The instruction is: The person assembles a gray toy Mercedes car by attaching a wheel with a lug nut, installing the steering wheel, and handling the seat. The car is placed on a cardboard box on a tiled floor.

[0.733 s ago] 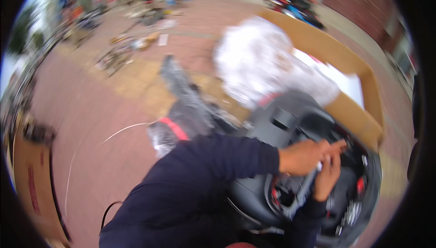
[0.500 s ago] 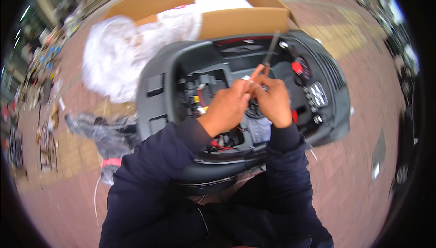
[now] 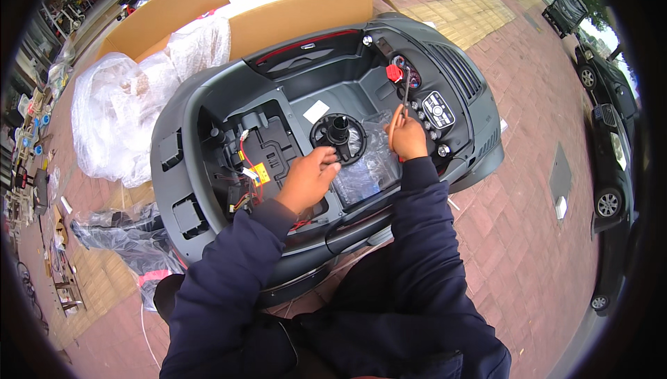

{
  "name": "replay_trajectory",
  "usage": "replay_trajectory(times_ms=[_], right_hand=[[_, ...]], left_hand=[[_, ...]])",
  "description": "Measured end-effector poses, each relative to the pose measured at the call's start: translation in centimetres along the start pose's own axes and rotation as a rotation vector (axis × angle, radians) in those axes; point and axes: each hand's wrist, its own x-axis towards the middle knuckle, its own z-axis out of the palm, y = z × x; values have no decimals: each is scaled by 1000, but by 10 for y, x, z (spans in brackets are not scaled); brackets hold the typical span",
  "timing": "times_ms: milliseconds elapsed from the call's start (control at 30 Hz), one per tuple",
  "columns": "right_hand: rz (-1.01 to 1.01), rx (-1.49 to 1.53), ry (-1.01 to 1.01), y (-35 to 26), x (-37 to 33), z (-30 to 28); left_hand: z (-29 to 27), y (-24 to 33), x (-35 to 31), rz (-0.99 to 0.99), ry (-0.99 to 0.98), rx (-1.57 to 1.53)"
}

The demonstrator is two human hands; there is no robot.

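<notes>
My right hand (image 3: 410, 138) is closed on a pair of scissors (image 3: 397, 123) with orange-brown loop handles, its blades pointing away over the dashboard. Loosely bent and apart, the fingers of my left hand (image 3: 309, 179) hold nothing; they are at the near rim of a small black steering wheel (image 3: 338, 137), though I cannot tell whether they touch. That wheel lies inside a dark grey ride-on toy car body (image 3: 167, 111). Clear plastic bagging (image 3: 372, 174) lies beside it. Wires with a yellow tag (image 3: 260, 172) show in the seat compartment.
Behind the car body stands an open cardboard box (image 3: 299, 21), with bubble wrap (image 3: 114, 118) spilling out at the left. A plastic-wrapped dark part (image 3: 128, 229) is on the brick paving (image 3: 514, 240). Parked cars (image 3: 606, 163) line the right side.
My hands have moved apart: the right has gone toward the dashboard with the scissors, the left down beside the steering wheel. The view has shifted, with the car body now further left.
</notes>
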Motion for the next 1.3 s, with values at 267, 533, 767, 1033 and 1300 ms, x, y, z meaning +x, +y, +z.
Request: replay_trajectory(times_ms=[267, 533, 767, 1033, 1300], right_hand=[[240, 261, -361, 36, 16, 3], [10, -133, -358, 27, 16, 25], [-53, -268, -272, 30, 21, 38], [279, -193, -192, 3, 17, 40], [472, -200, -60, -22, 14, 38]], left_hand=[[2, -22, -11, -103, -28, 2], [6, -15, -17, -84, -110, 62], [7, -15, -20, -154, -137, -12], [9, -19, -22, -97, -120, 36], [9, -18, -24, -123, -123, -11]])
